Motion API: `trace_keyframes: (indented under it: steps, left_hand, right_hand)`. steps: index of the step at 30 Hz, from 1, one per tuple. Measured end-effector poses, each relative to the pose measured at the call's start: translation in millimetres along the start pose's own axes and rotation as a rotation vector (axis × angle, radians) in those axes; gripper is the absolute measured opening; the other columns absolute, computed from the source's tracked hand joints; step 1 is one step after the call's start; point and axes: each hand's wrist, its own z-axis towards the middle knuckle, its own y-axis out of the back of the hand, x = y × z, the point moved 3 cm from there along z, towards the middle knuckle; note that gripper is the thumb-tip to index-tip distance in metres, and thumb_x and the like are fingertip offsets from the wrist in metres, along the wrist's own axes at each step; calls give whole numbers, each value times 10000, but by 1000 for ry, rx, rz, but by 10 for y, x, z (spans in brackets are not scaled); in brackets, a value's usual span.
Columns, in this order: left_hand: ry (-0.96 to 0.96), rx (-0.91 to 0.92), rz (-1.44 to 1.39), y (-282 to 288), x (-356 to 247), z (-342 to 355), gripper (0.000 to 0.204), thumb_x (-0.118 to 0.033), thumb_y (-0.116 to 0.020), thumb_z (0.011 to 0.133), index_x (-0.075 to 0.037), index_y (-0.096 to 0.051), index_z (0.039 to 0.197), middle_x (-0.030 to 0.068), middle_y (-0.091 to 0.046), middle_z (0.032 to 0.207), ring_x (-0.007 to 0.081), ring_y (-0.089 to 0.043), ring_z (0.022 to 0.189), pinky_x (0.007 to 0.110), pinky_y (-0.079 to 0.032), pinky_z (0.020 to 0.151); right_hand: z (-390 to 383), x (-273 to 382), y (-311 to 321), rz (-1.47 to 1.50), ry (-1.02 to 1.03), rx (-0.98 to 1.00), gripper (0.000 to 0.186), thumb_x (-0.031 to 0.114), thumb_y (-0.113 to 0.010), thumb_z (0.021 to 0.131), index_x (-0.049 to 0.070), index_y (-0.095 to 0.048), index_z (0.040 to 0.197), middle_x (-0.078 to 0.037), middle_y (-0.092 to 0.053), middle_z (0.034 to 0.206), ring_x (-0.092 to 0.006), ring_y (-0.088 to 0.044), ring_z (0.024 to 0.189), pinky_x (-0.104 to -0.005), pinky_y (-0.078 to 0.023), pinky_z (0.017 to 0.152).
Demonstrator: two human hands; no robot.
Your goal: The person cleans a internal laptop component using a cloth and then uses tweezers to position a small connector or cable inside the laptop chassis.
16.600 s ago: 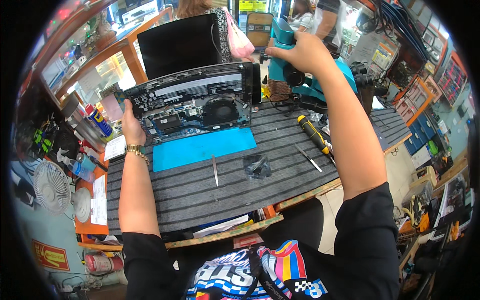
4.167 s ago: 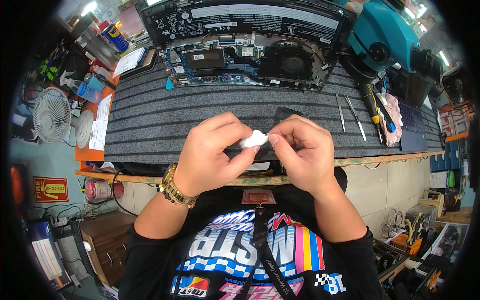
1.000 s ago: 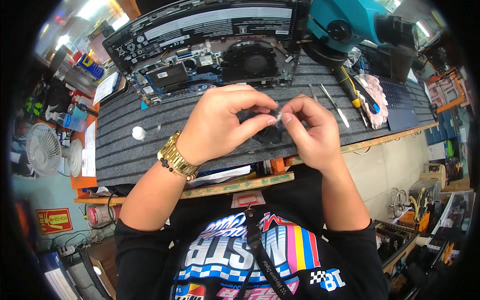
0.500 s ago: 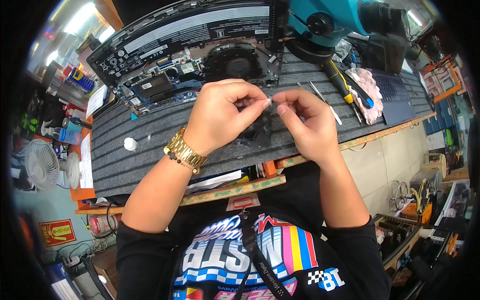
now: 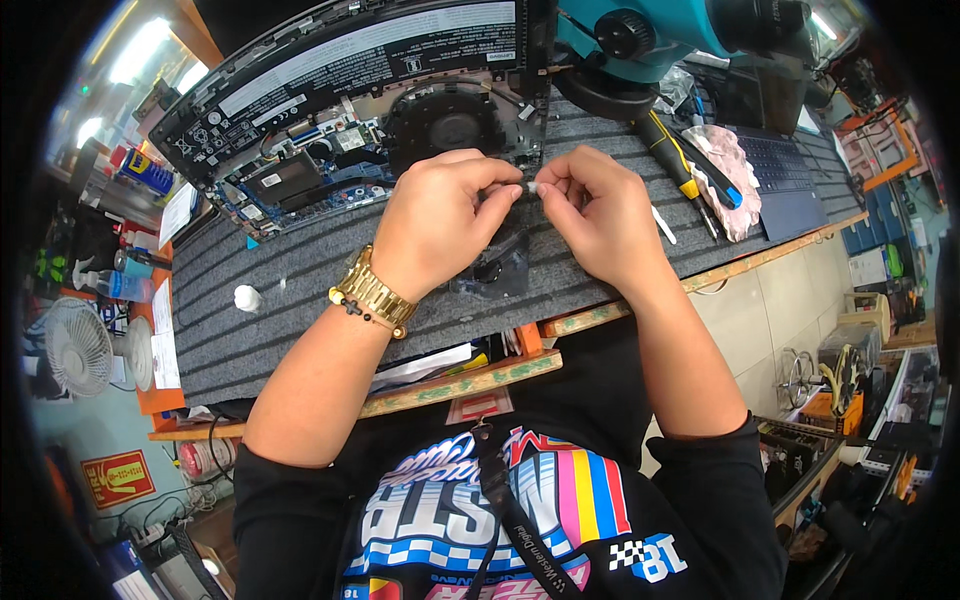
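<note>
My left hand [image 5: 440, 215], with a gold watch on its wrist, is closed in a pinch at a tiny whitish piece [image 5: 532, 187]. From the other side my right hand [image 5: 600, 215] pinches the same piece, so the fingertips of both hands almost meet. What the piece is, I cannot make out. Just beyond my hands an opened laptop [image 5: 350, 130] stands tilted, its battery, board and fan exposed. Beneath my hands a dark, shiny film-like sheet [image 5: 495, 270] lies on the striped grey mat [image 5: 300, 340]. A small white lump [image 5: 247, 297] rests left of my left wrist.
A teal microscope [image 5: 630, 45] looms at the back right. Near it lie a yellow-black screwdriver [image 5: 668, 155], a crumpled pink cloth [image 5: 735, 175] and a dark keyboard half [image 5: 790, 185]. A white fan [image 5: 80, 340] stands left of the table. The wooden table edge [image 5: 470, 383] runs in front of me.
My right fingertips have come in and closed on the whitish piece beside the left ones. The whole view has shifted slightly; the laptop now appears further left.
</note>
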Motion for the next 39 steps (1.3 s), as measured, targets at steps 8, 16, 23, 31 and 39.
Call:
trace_keyframes:
  steps: [8, 16, 23, 31, 39]
  left_hand:
    - [-15, -42, 221, 178, 57, -117, 109, -119, -847, 945, -26, -851, 1002, 118, -749, 819, 264, -689, 653, 382, -551, 636]
    - [-16, -72, 285, 276, 99, -167, 84, -103, -823, 947, -22, -832, 966, 133, -752, 807, 274, -729, 693, 376, -560, 646]
    - [62, -63, 332, 349, -19, -131, 85, -86, -811, 971, -6, -812, 999, 137, -753, 819, 250, -719, 665, 350, -558, 623]
    - [-215, 50, 300, 105, -354, -53, 77, -56, -806, 953, -35, -812, 1027, 108, -747, 912, 300, -745, 757, 405, -600, 703]
    - [-485, 259, 486, -858, -481, 457, 107, -138, -717, 920, -63, -792, 938, 74, -754, 964, 307, -779, 925, 452, -657, 806]
  right_hand:
    - [7, -129, -92, -390, 124, 74, 129, 62, -777, 909, 23, -825, 1023, -126, -730, 992, -360, -718, 1021, -482, -547, 911]
    - [-73, -62, 234, -348, 40, 43, 296, -4, -755, 887, 4, -821, 1175, -178, -734, 1071, -422, -723, 1043, -508, -582, 935]
    - [-246, -296, 677, -582, -266, 36, 176, 64, -801, 943, -11, -776, 1101, -212, -747, 1120, -448, -725, 1040, -514, -581, 924]
    - [-229, -382, 732, -516, -332, 7, 99, 66, -740, 978, -28, -738, 1011, -214, -741, 971, -411, -735, 924, -486, -577, 850]
    - [-475, -661, 741, 273, -363, -272, 204, 13, -635, 1024, -1, -702, 1216, -45, -685, 901, -104, -619, 729, -285, -512, 664]
